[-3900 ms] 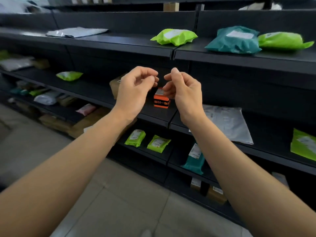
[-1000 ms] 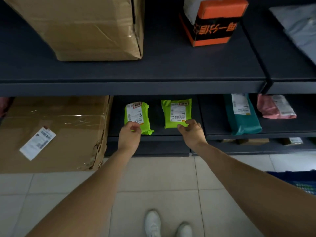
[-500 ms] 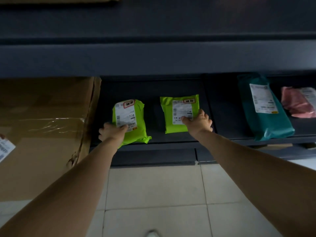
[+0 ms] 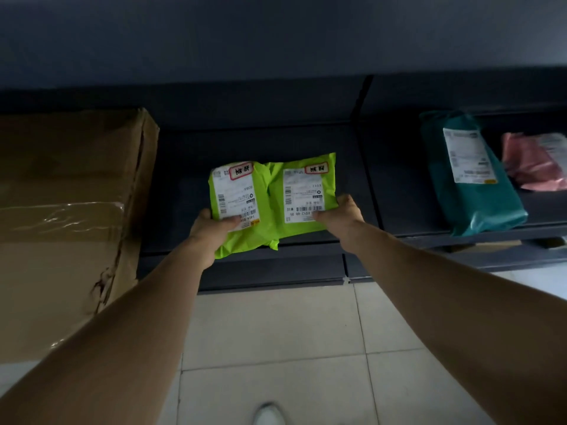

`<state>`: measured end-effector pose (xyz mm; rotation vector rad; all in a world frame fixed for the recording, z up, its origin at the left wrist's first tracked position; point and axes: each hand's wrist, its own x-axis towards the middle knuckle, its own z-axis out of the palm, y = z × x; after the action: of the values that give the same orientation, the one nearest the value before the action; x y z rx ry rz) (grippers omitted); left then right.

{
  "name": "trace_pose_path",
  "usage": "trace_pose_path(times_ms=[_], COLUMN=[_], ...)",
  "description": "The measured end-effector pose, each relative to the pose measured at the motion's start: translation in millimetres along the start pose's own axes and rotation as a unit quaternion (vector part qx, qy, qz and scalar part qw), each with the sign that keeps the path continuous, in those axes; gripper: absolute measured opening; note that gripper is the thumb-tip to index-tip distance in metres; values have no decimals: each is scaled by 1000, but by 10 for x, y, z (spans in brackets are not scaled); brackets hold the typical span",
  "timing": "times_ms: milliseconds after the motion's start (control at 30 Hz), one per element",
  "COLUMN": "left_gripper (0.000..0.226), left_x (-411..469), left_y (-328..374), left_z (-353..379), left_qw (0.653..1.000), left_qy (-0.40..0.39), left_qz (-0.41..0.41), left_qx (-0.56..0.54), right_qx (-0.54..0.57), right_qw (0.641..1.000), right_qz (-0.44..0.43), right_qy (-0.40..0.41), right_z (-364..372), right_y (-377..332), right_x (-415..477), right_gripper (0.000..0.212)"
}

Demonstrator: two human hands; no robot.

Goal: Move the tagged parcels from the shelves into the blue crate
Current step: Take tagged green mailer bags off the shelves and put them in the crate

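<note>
1. Dark metal shelves fill the upper part of the view, and pale floor tiles lie below them.
2. On the low shelf, near the middle of the view, two green parcels are side by side and their edges touch.
3. The left green parcel has a white label with a red-framed tag at its top. Its near end hangs a little over the front edge of the shelf.
4. The left hand holds this parcel at its near end, with the thumb on the label.
5. The right green parcel has the same kind of label and red-framed tag.
6. The right hand holds it at the corner at about 4 o'clock of the parcel, thumb on top.
7. At 9 o'clock from the parcels stands a big cardboard box with shiny tape.
8. At 3 o'clock, in the next shelf section, a teal parcel lies, and a pink parcel is just beyond it.
9. At 6 o'clock, at the bottom edge, the tip of a white shoe shows.
10. The blue crate does not show in this view.
</note>
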<state>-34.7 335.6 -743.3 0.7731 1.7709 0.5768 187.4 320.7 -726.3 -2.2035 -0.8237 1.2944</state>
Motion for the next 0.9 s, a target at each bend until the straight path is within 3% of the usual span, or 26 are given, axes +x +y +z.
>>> trace_pose_path(times_ms=[333,467,767,900], left_gripper=[31,26,14,36], left_x=[-653,-1042,-1646,-2002], left_y=[239,323,476,572], left_z=[118,229,348,494], left_qw=[998,994,992,988], left_qy=[-21,-38,-67,-122], left_qz=[50,65,84,89], left_qx=[39,76,61,22], right_qx=[-2,15,112,138], right_qw=[999,1000,990,985], right_qz=[-35,-22,14,29], right_qy=[-10,10,85,101], right_z=[-433,-609,-1006,-1304], right_y=[56,145,333,422], right_x=[-431,-671,-1098,-1404], right_gripper=[35,13,23,30])
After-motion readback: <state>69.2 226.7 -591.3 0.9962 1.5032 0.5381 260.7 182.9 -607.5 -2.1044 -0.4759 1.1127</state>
